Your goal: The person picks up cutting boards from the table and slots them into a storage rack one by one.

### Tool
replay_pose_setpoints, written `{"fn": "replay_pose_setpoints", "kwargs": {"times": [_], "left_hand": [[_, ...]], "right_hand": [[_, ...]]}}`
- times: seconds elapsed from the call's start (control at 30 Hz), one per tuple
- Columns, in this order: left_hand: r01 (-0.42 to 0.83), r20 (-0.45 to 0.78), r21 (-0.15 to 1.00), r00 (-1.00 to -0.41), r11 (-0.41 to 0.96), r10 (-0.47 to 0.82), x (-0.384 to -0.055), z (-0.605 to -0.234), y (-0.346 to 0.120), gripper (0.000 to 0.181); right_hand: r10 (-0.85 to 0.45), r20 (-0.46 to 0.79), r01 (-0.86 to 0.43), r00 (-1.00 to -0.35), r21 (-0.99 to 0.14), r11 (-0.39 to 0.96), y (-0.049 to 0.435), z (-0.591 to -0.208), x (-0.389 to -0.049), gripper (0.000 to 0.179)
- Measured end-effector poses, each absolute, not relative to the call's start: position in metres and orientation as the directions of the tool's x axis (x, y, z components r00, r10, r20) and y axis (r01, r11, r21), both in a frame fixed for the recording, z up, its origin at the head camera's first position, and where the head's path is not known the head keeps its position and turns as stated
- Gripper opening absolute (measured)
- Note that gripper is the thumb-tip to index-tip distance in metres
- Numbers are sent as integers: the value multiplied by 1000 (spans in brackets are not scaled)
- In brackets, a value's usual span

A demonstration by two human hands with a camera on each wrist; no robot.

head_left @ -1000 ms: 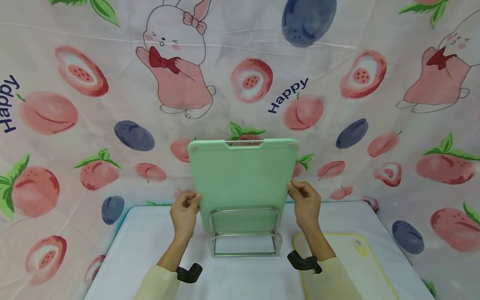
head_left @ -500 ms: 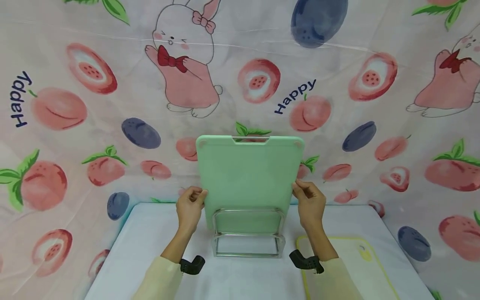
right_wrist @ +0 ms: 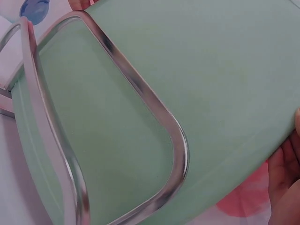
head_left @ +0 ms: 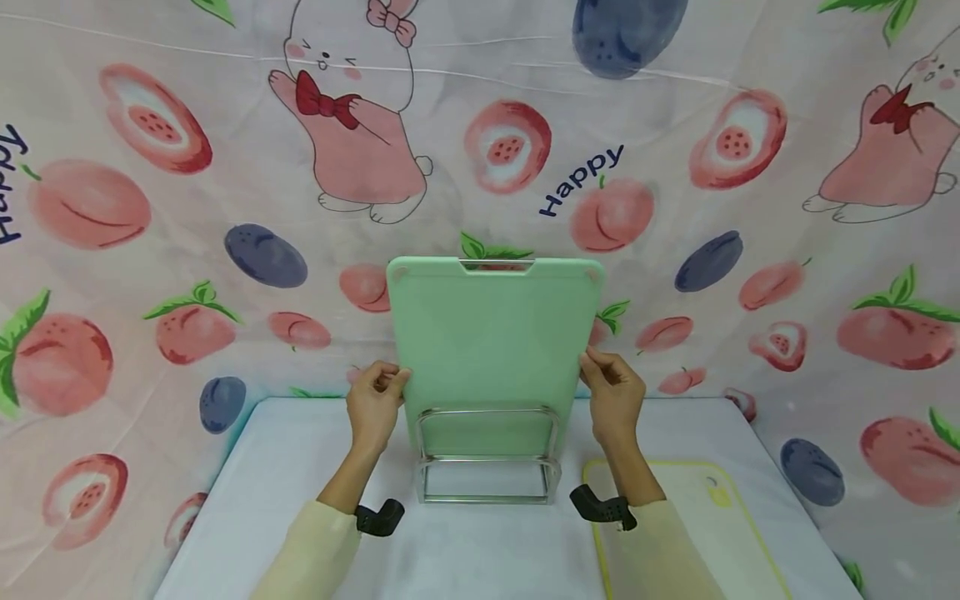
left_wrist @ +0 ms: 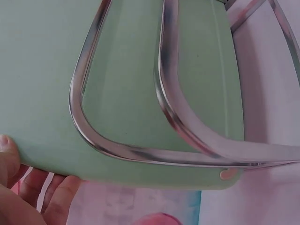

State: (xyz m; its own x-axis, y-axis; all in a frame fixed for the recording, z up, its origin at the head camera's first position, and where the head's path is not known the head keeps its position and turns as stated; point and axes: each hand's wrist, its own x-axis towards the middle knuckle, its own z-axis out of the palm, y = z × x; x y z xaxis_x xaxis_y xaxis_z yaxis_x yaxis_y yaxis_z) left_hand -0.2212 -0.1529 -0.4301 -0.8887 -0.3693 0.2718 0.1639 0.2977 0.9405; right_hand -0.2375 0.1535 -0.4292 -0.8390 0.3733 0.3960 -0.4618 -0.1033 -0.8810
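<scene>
Both hands on the green board [head_left: 495, 342] rn: L hand [head_left: 375, 408] pinching the left edge, R hand [head_left: 617, 396] pinching the right, approx. level w/ each other. Hands well apart, board betw. them; L wrist view has thumb on the near face, fingers behind.

Board's upright, mid-bench, lower part in the metal rack [head_left: 486, 500], whose rounded loops cross its near face. Handle slot's at the top, broad face pointing near. Long axis looks to run up-down, approx., tho foreshortened from above; can't tell if the base touches the bench [head_left: 487, 554].

Over on the right, a yellow-edged board [head_left: 712, 533] lies flat, long axis near-to-far, part hidden under the R sleeve [head_left: 671, 554]. Fruit-print cloth [head_left: 465, 50] hangs at the far side.
</scene>
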Motion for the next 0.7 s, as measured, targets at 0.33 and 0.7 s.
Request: {"fn": "replay_pose_setpoints", "kwargs": {"times": [0.33,0.7], "left_hand": [[164,257,944,-912,287,-321,-233,-424,-157,18],[156,245,947,-918,282,-313,-238,-425,-159,19]], "right_hand": [[384,396,-463,-834,-881,-99,154,-431,-253,27],[364,297,-372,-883,-915,-156,153,-429,-259,30]]}}
